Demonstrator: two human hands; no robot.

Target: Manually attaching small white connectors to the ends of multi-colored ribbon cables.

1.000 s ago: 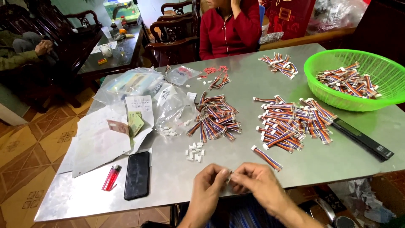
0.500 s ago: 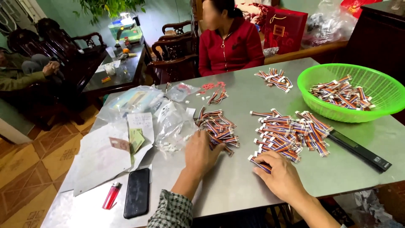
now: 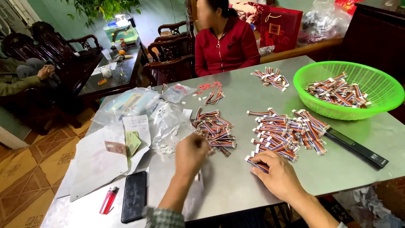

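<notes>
On the steel table [image 3: 236, 185], two piles of striped wire leads lie side by side. The left hand [image 3: 190, 153] hovers at the near edge of the left pile [image 3: 215, 131], fingers curled downward; whether it pinches anything cannot be told. The right hand [image 3: 276, 174] rests flat, fingers pressed on a single lead [image 3: 254, 163] at the near edge of the right pile [image 3: 287, 131]. Beyond, a green basket [image 3: 312, 99] holds more leads, with a black bar [image 3: 356, 147] just before it. To the left lie clear bags [image 3: 168, 126], papers [image 3: 99, 158], a phone [image 3: 134, 202] and a red lighter [image 3: 109, 200]. A person in red [image 3: 225, 46] sits across the table.
</notes>
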